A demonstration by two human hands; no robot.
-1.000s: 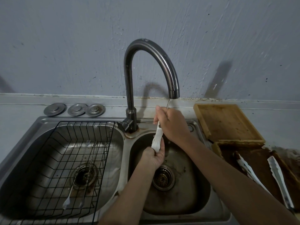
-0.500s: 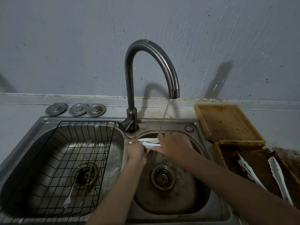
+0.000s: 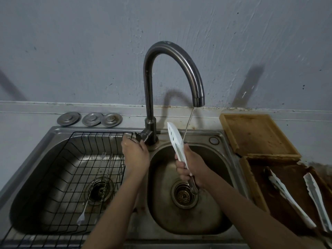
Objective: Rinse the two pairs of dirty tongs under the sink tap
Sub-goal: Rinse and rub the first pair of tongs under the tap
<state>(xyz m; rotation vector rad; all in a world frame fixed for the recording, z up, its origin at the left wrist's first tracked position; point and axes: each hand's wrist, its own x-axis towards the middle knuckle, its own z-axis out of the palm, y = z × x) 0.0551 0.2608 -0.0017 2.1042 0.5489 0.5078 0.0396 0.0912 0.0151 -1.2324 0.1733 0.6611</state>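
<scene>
Gripping a pair of white tongs point(image 3: 175, 139) around their lower half, the right hand point(image 3: 193, 167) holds them nearly upright over the right basin of the sink point(image 3: 231, 153), white tips pointing up toward 12 o'clock and the metal hinge end hanging just above the drain point(image 3: 184, 194). A thin stream of water point(image 3: 188, 124) runs from the spout of the curved tap point(image 3: 179, 56) and meets the tongs just above the fingers. The left hand point(image 3: 135, 154) is closed over the tap lever point(image 3: 133, 136) at the base of the tap, at about 9 o'clock from the tongs.

The second pair of tongs point(image 3: 294, 200) lies spread open in a dark wooden tray point(image 3: 251, 186) on the tabletop, at 4 o'clock from the right basin — its two white arms well apart. A lighter wooden tray point(image 3: 255, 133) sits just behind it.

In the left basin a black wire rack point(image 3: 59, 177) holds a few slim metal utensils point(image 3: 93, 187). Three round metal plugs point(image 3: 90, 119) sit in a row on the ledge behind that basin — at roughly 10 o'clock from the tap's base.
</scene>
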